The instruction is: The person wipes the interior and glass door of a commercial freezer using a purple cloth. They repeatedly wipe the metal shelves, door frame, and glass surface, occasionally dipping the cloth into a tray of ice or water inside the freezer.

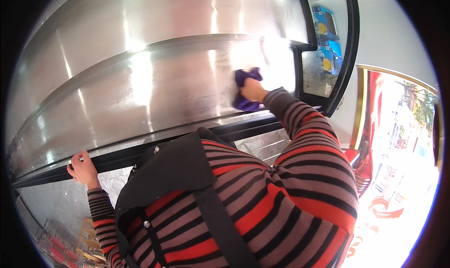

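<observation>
A purple cloth (pixel 242 101) is bunched under my right hand (pixel 252 89), pressed on a shiny stainless steel surface (pixel 179 88) near its right end. Strong glare covers the steel just beyond that hand. On the far left, my left hand (pixel 83 168) rests on the black front rail (pixel 116 159) of the case, its fingers hooked over the edge and holding no loose thing. A raised steel step (pixel 168 43) runs across behind the lower panel.
A black-framed curved end panel (pixel 346 57) bounds the steel on the right, with blue boxes (pixel 327 39) seen through it. Beyond it is a bright doorway (pixel 400 145) with a gold frame. Red chairs (pixel 58 248) stand at lower left. My black apron (pixel 165 169) touches the front rail.
</observation>
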`<state>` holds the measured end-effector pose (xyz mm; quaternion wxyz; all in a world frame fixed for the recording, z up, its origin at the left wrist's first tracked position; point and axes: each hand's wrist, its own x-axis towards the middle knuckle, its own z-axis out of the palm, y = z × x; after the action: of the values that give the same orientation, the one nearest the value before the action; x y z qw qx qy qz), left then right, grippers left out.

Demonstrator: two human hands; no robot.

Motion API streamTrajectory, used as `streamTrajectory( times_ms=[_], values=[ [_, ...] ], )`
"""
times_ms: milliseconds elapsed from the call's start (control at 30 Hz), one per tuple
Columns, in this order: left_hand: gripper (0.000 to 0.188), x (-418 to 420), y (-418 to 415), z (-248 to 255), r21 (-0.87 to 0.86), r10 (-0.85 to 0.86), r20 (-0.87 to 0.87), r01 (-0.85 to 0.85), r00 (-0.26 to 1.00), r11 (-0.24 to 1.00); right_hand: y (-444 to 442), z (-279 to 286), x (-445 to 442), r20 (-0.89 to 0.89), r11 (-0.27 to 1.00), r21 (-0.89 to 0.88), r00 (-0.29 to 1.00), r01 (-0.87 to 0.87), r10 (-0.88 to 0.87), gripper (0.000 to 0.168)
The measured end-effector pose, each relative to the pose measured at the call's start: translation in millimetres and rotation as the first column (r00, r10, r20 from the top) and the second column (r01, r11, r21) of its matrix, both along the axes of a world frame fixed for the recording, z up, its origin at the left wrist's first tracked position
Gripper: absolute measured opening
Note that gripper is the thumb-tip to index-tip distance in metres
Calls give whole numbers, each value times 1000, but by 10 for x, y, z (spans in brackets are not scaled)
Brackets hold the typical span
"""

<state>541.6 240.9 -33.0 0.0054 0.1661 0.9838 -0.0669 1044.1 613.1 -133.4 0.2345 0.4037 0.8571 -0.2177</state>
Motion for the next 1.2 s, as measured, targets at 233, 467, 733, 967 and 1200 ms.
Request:
streamTrajectory(
  times_ms=[233,467,733,967,1200],
  values=[
    [33,53,14,23,-21,-22,10,23,1000,1000,-953,67,-2227,-199,952,-119,946,-282,256,27],
    [36,1,28,22,-2,-42,20,43,999,999,-1839,-326,-4072,-699,958,-123,708,-257,100,24],
    [41,-89,-64,-104,-25,-13,20,13,1000,1000,-500,554,-2734,-743,841,-526,547,-123,-385,36],
    [27,-311,-307,-154,-199,-345,-91,322,934,926,882,546,392,-474,676,-476,483,563,-736,39],
    [36,-137,-45,82,-20,-154,-8,154,988,988,687,-109,196,-59,884,289,929,366,-366,30]
  ],
)
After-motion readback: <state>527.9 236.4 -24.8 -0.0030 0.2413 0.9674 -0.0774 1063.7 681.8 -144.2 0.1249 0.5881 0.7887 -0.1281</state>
